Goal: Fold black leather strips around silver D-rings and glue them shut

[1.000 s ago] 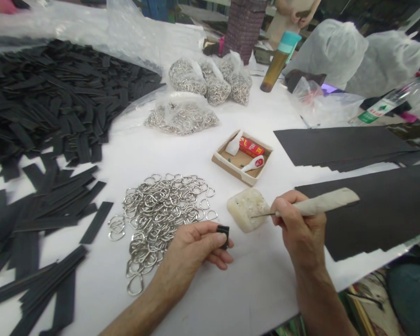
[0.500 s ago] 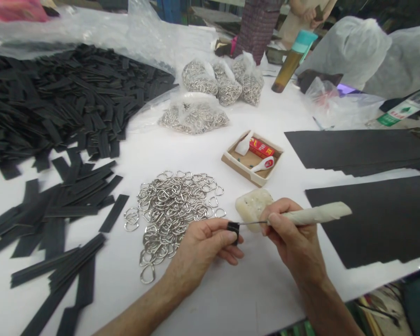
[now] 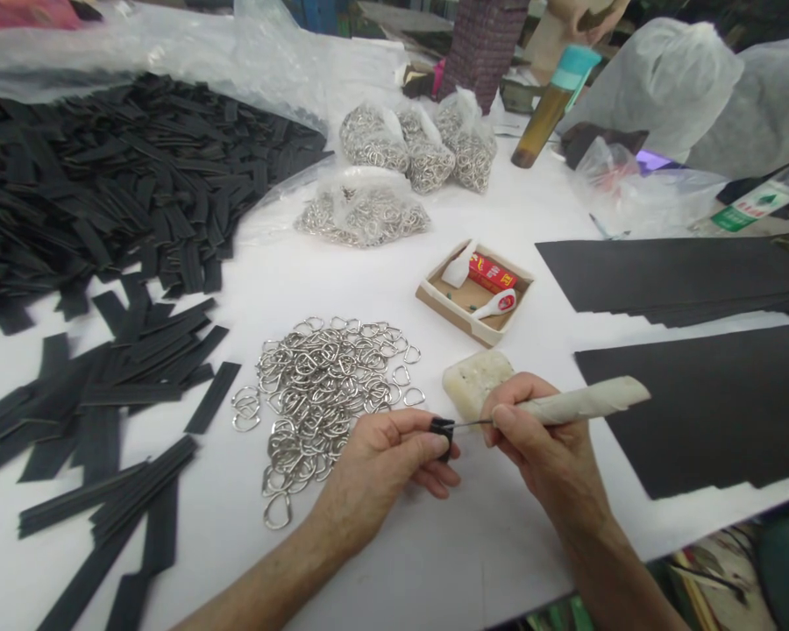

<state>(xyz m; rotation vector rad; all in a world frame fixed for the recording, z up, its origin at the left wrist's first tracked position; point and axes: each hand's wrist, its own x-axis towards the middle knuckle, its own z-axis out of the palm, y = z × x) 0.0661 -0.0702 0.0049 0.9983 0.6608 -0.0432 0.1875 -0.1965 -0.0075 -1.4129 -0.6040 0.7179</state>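
Between thumb and fingers of my left hand [image 3: 394, 456] is a small black strip [image 3: 443, 436], which looks folded over. My right hand [image 3: 539, 438] grips an awl [image 3: 585, 401] by its pale wrapped handle. The awl's thin metal shaft points left, and its tip meets the black strip; how deep it goes I cannot tell. Behind my right hand lies a whitish waxy block [image 3: 477, 383], partly covered by the fingers. A heap of silver D-rings [image 3: 329, 394] spreads on the white table just beyond my left hand.
Loose black strips [image 3: 131, 386] and a large pile [image 3: 138, 175] fill the left. Bags of rings [image 3: 365, 210], a small box with glue tubes [image 3: 434, 298] and a tea bottle [image 3: 552, 109] stand farther back. Black sheets [image 3: 703, 412] lie right. Another person's hands [image 3: 588, 17] show at the top.
My right hand has moved slightly left with the awl, bringing its tip farther over the black strip. My left hand stays nearly in place, still gripping the strip.
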